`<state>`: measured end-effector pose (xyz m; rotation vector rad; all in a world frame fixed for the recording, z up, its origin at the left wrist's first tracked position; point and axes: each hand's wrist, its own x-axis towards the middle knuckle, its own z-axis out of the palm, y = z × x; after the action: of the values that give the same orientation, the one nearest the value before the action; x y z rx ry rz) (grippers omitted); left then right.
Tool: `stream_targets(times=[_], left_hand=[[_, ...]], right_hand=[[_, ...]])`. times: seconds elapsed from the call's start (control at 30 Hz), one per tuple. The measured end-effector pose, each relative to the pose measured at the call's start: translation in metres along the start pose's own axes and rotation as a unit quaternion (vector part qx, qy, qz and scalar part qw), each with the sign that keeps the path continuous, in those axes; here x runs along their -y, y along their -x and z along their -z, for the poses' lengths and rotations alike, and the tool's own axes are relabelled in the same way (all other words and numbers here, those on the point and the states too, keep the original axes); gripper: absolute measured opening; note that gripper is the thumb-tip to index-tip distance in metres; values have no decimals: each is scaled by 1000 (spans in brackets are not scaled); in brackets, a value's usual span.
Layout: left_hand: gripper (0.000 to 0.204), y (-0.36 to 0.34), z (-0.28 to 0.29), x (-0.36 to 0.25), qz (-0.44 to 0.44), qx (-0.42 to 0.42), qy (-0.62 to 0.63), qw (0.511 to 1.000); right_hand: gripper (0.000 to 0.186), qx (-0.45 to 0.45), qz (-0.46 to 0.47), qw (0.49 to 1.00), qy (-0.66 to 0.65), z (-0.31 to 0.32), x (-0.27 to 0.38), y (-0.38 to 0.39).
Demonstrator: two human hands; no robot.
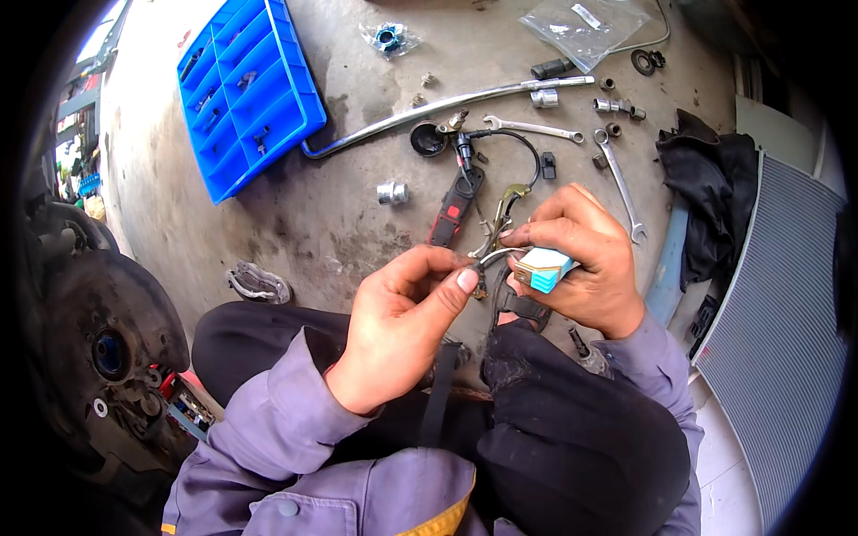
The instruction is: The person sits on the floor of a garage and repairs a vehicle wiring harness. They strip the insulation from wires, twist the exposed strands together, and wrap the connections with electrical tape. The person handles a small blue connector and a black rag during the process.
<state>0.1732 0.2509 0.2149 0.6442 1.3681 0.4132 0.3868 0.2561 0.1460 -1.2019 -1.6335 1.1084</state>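
My left hand (407,313) pinches the dark end of a thin cable between thumb and forefinger. From it a short white wire (502,254) runs across to my right hand (585,255), whose fingers are closed around a small white and light-blue box (543,270). Whether the right fingertips also grip the wire is hard to make out. Just beyond my hands lie brass-coloured pliers (511,198), partly hidden. A red and black hand tool (454,210) rests beside them, next to a black cable (536,156) that curves toward the right.
At the far left sits a blue divided tray (299,121) holding small parts. A long metal bar (420,112), two wrenches (617,183) and several sockets (391,193) lie on the concrete floor. A finned radiator panel (773,339) stands right; a dirty wheel hub (107,344) is left.
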Motion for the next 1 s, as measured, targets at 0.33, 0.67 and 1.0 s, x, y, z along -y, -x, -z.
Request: stream_targets(times=[0.33,0.67,1.0], left_hand=[[15,4,-5,-6,-4,34,26,999],[18,13,-1,-11,0,31,67,997],[16,13,-5,-10,-5,91,42,995]], right_hand=[[29,-112,-21,993,39,-9,6,14],[41,-77,-467,863,176,83,-74,74],[60,69,-395,841,-363,1,-6,21]])
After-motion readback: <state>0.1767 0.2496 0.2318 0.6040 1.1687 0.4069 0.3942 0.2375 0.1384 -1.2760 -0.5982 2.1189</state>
